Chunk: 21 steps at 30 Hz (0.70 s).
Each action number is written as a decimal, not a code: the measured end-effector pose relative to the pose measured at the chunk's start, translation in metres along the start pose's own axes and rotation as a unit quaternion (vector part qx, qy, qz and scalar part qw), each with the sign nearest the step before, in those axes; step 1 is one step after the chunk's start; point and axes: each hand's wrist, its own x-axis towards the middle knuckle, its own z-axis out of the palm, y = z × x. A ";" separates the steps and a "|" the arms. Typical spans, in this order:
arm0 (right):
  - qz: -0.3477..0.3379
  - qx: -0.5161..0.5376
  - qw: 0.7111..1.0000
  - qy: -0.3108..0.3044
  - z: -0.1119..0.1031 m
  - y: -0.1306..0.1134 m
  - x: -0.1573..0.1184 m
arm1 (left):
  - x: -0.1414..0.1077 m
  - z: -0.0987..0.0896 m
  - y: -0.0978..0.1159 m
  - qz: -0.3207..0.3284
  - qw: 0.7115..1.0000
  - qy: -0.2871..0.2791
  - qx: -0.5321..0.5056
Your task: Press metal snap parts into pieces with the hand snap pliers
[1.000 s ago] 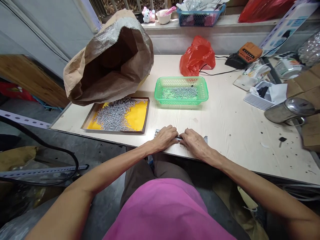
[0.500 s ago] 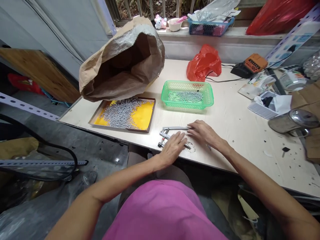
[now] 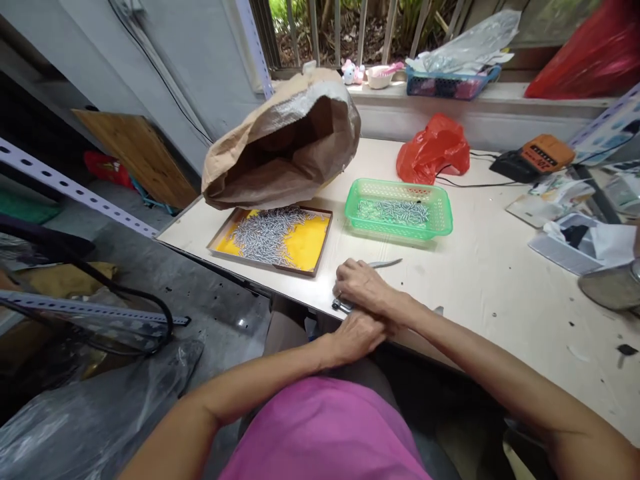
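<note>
A plier-like metal hand tool (image 3: 387, 263) lies at the table's near edge. One grey handle sticks out past my right hand, and its dark screw end shows on the left. My right hand (image 3: 359, 283) is curled over the tool's head, fingers bent down around it. Just below, my left hand (image 3: 357, 333) is closed at the table edge, partly under my right wrist. Its fingertips are hidden, so I cannot see what they hold. Ahead stands a green plastic basket (image 3: 400, 231) with small metal screws or pins. Left of it, a shallow tray (image 3: 306, 248) holds a heap of similar pieces on yellow.
A large open brown paper sack (image 3: 280, 147) leans over the tray's back edge. Behind the basket lie a red plastic bag (image 3: 433, 150) and an orange-black battery on a charger (image 3: 535, 159). A white box (image 3: 570, 247) and a metal cup (image 3: 610, 285) stand at the right.
Both hands were spread flat beside the tool's handles. My right hand has moved left and curled over the tool's head; my left has drawn back and closed beneath it. The view has shifted.
</note>
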 end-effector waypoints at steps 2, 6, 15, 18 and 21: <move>-0.023 0.001 1.000 -0.006 0.007 -0.003 0.009 | -0.012 -0.013 0.006 0.060 0.998 0.020 -0.008; -0.017 0.042 0.998 0.036 0.021 0.004 0.012 | -0.038 -0.063 -0.003 0.057 0.991 0.113 0.035; 0.083 0.135 0.940 0.303 -0.008 0.012 0.012 | -0.043 -0.167 -0.126 -0.324 0.907 0.067 0.259; 0.182 0.116 0.892 0.397 -0.043 0.049 0.007 | -0.030 -0.175 -0.150 -0.363 0.889 0.008 0.280; 0.285 0.035 0.867 0.406 -0.066 0.090 -0.010 | -0.019 -0.173 -0.166 -0.365 0.888 -0.016 0.281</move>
